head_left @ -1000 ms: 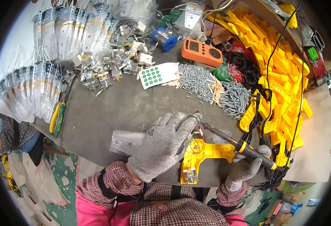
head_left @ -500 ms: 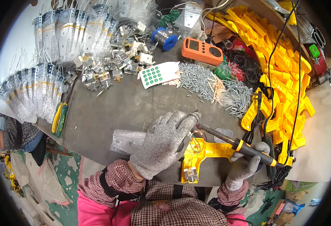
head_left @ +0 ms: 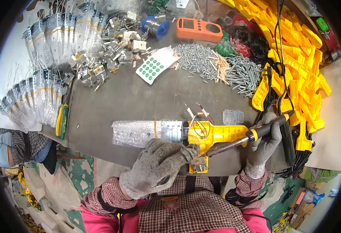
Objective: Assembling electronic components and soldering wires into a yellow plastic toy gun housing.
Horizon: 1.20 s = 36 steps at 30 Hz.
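My right hand (head_left: pixel 264 145), in a grey glove, grips a soldering iron (head_left: pixel 228 146) with a black and orange handle. Its metal shaft points left and down across a yellow plastic housing (head_left: pixel 226 133). The tip ends close to a small metal-and-white switch-like part (head_left: pixel 198 164) at the housing's near end. My left hand (head_left: pixel 157 165), gloved too, has its fingers pinched together beside that tip; what they hold, if anything, is hidden. Thin wires (head_left: pixel 196 116) rise from the housing, two with pale ends. A bubble-wrapped metal piece (head_left: pixel 147 133) adjoins the housing on the left.
Screws (head_left: pixel 195 58), a card of green stickers (head_left: pixel 156 65), an orange meter-like device (head_left: pixel 199 30) and a solder spool (head_left: pixel 155 27) lie farther back. Yellow housings (head_left: pixel 294 73) and black cables are heaped right. Wrapped pieces (head_left: pixel 34 97) and pliers (head_left: pixel 62 121) lie left.
My left hand has come down and left, off the wires, toward the switch-like part. The soldering iron's tip has swung down from the wires to the housing's near end.
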Tool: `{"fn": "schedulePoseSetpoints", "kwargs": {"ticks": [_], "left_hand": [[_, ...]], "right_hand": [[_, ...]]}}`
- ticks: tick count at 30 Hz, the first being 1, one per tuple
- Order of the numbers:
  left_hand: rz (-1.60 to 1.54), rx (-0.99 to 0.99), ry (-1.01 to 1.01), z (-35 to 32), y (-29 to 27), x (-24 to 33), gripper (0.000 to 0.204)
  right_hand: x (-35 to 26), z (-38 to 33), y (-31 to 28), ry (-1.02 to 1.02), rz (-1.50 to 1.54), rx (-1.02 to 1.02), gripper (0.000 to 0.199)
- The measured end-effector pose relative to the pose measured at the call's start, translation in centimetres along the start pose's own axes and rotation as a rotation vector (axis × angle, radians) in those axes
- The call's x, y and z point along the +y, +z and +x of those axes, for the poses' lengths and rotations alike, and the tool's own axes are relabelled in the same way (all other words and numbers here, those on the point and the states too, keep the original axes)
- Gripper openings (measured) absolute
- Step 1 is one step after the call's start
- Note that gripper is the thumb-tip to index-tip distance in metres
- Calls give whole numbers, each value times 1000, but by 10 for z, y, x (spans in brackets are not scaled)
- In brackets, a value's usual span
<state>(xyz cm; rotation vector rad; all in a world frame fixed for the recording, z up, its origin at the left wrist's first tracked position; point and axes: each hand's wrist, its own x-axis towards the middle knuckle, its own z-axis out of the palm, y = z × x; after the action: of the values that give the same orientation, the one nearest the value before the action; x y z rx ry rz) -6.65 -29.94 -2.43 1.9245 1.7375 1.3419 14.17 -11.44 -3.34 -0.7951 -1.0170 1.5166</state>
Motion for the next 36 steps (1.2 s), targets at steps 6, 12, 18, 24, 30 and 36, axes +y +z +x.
{"fn": "schedulePoseSetpoints", "kwargs": {"ticks": [6, 12, 18, 24, 30, 36], "left_hand": [[219, -54, 62, 0, 4, -1, 48], [347, -96, 74, -2, 7, -1, 51], [371, -56, 139, 2, 15, -4, 49], [435, -163, 195, 3, 16, -8, 50], [94, -63, 85, 22, -23, -24, 28], [-541, -97, -618, 66, -6, -48, 16]], "right_hand": [[1, -1, -3, 20, -77, -145, 29], [0, -2, -1, 8, -136, -158, 29], [-3, -2, 2, 36, -209, -114, 30], [-4, -2, 4, 29, -246, -85, 30], [-4, -2, 1, 40, -223, -103, 29], [0, -1, -9, 10, -280, -97, 27]]}}
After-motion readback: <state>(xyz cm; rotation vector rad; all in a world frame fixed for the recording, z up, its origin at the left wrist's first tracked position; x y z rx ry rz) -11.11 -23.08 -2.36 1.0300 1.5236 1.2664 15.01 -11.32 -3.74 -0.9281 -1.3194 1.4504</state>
